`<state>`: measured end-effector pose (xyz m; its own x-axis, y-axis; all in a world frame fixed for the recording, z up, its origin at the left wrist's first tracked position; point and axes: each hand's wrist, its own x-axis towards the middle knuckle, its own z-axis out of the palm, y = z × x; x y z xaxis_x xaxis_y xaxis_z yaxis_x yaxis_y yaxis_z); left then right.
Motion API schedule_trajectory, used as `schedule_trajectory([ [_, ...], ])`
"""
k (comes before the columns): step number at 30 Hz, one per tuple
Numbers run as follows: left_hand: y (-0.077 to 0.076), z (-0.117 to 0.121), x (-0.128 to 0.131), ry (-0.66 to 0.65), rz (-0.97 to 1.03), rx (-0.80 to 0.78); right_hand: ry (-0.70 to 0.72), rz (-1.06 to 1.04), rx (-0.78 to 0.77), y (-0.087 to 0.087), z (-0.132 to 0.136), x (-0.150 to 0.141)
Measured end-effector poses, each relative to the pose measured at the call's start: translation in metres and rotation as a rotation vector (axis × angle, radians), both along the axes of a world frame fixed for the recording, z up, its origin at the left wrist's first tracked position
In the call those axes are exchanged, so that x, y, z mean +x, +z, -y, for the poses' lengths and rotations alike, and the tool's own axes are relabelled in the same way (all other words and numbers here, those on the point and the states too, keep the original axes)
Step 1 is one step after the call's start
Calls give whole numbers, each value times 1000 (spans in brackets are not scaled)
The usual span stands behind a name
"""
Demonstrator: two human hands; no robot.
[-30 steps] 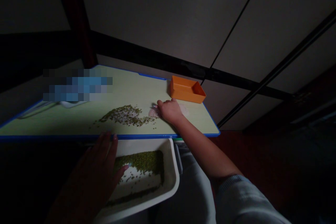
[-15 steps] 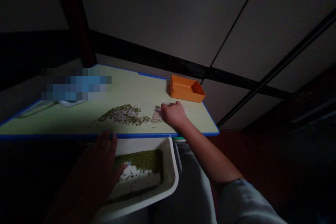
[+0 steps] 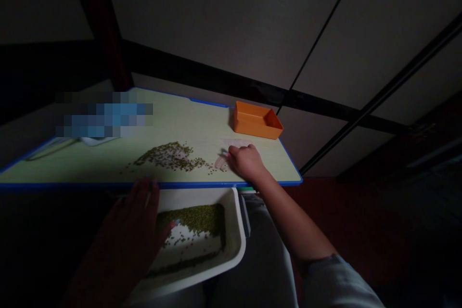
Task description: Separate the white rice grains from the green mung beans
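A pile of small green beans [image 3: 169, 157] lies scattered on the pale green tabletop [image 3: 187, 120] with its blue edge. My right hand [image 3: 246, 161] rests on the table to the right of the pile, fingers curled, pressing on a thin pale sheet [image 3: 221, 162]. Below the table's near edge a white tray [image 3: 231, 245] sits on my lap with more green beans [image 3: 197, 219] in it. My left hand [image 3: 135, 231] grips the tray's left rim, thumb inside the tray.
An orange box [image 3: 255, 121] stands open at the table's far right corner. A white object [image 3: 96, 140] with a thin handle lies at the left under a blurred patch. Dark bars and a wall rise behind the table.
My right hand has slid toward me and a little right along the table, dragging the pale sheet with it. The left hand and tray have barely moved.
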<state>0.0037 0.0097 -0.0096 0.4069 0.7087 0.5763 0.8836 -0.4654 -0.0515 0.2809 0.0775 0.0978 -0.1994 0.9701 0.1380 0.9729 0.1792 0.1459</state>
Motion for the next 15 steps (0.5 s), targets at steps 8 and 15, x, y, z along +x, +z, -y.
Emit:
schedule_trajectory([
  [8,4,5,3,38,-24,-22,-32,-425,95,-16,-1,18],
  [15,18,5,12,125,-49,-68,-8,-838,164,-31,-8,25],
])
